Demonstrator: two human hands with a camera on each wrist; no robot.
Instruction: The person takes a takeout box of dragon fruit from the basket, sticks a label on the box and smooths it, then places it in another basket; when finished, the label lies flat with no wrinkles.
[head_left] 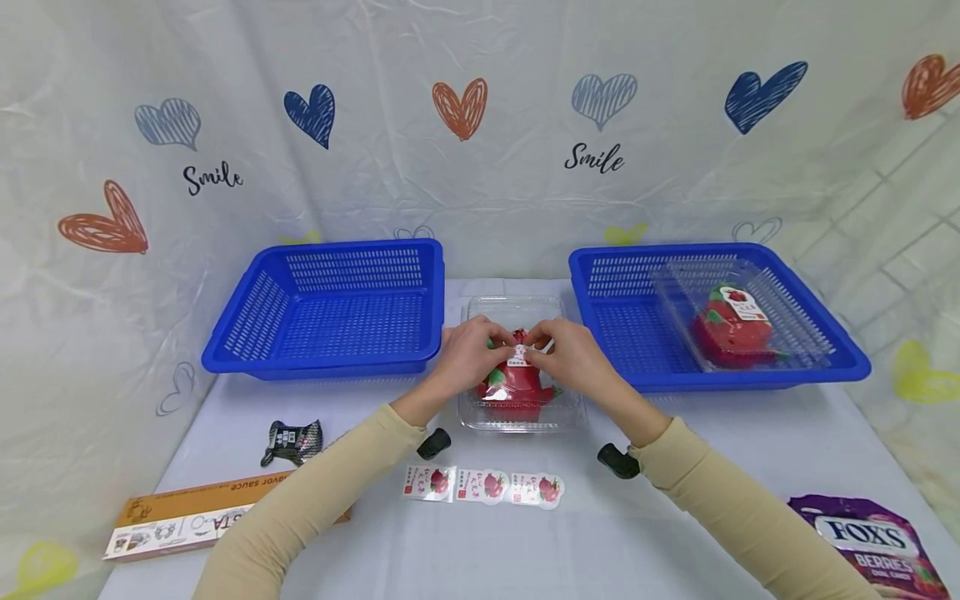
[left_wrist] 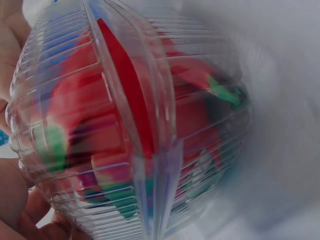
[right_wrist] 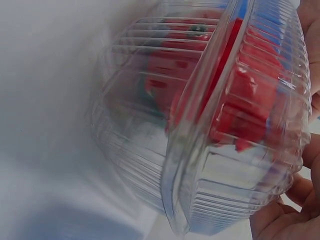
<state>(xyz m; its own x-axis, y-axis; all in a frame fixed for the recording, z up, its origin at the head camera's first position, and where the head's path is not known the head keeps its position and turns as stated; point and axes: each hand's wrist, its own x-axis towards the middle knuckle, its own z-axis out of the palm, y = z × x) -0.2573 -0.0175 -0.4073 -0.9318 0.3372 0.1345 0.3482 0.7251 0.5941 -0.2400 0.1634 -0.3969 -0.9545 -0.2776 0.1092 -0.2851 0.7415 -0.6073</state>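
Note:
A clear plastic clamshell box [head_left: 517, 427] stands closed on the table between two baskets, with a red and green dragon fruit [head_left: 517, 390] inside. On its lid lies a small white sticker label [head_left: 518, 362], its upper part covered by fingertips. My left hand [head_left: 472, 354] pinches the label's left side between thumb and forefinger. From the right, my right hand [head_left: 568, 358] does the same at the other side, the two hands nearly meeting. Both wrist views show the box side-on, with fingers [left_wrist: 12, 200] of the left hand and fingers [right_wrist: 285, 210] of the right at the lid.
A strip of three dragon fruit stickers [head_left: 483, 486] lies in front of the box. The right blue basket [head_left: 622, 379] holds a labelled boxed dragon fruit [head_left: 731, 333]; another blue basket [head_left: 322, 367] stands left. A pasta box [head_left: 187, 517], black packet [head_left: 292, 442] and purple candy bag [head_left: 873, 542] lie nearer.

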